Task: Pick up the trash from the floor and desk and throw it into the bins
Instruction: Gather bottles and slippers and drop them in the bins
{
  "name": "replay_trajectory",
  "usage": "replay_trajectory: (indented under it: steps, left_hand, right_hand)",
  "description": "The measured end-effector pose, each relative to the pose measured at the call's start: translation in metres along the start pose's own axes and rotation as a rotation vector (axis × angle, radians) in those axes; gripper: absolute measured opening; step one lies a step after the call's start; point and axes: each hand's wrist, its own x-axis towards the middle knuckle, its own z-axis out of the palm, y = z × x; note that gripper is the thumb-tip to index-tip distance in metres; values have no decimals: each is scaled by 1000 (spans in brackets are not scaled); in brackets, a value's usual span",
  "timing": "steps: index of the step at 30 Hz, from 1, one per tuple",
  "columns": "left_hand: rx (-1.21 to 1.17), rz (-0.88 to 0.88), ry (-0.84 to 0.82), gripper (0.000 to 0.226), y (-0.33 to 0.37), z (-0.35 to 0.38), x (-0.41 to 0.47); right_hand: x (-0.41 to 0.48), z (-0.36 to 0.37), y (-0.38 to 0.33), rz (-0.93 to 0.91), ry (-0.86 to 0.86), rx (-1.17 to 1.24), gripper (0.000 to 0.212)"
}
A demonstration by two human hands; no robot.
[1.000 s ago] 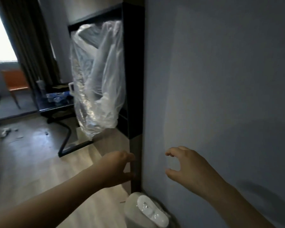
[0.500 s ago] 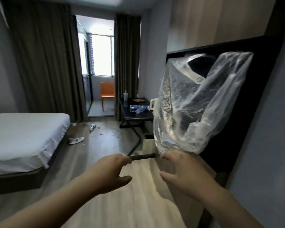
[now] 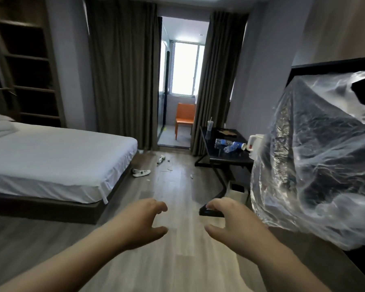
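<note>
My left hand [image 3: 143, 222] and my right hand [image 3: 234, 224] are held out in front of me over the wooden floor, fingers loosely curled, holding nothing. Far ahead, trash lies on the floor: a white crumpled piece [image 3: 141, 172] by the bed corner, a small bottle-like piece [image 3: 161, 159] and scraps [image 3: 191, 176]. On the black desk [image 3: 221, 159] lie crushed plastic bottles [image 3: 230, 145], a clear cup with a straw [image 3: 209, 129] and brown paper [image 3: 227, 131]. A white bin [image 3: 236, 191] stands under the desk.
A bed with white sheets [image 3: 51, 161] fills the left. A large clear plastic bag [image 3: 316, 165] hangs at the right against a black panel. An orange chair [image 3: 184, 119] stands beyond dark curtains [image 3: 122, 70]. A white kettle [image 3: 253, 142] sits on the desk.
The view has swung left from the grey wall to the room; the bed, desk and floor trash have come into sight. Both hands stay raised and hold nothing.
</note>
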Motion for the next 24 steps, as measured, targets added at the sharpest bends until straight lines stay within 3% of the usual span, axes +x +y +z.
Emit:
replay_trajectory:
  steps: [15, 24]
  left_hand:
    - [10, -126, -50, 51, -57, 14, 208]
    - [-24, -139, -78, 51, -152, 32, 338]
  right_hand:
    - [212, 27, 111, -35, -95, 104, 44]
    - [362, 70, 134, -29, -154, 62, 42]
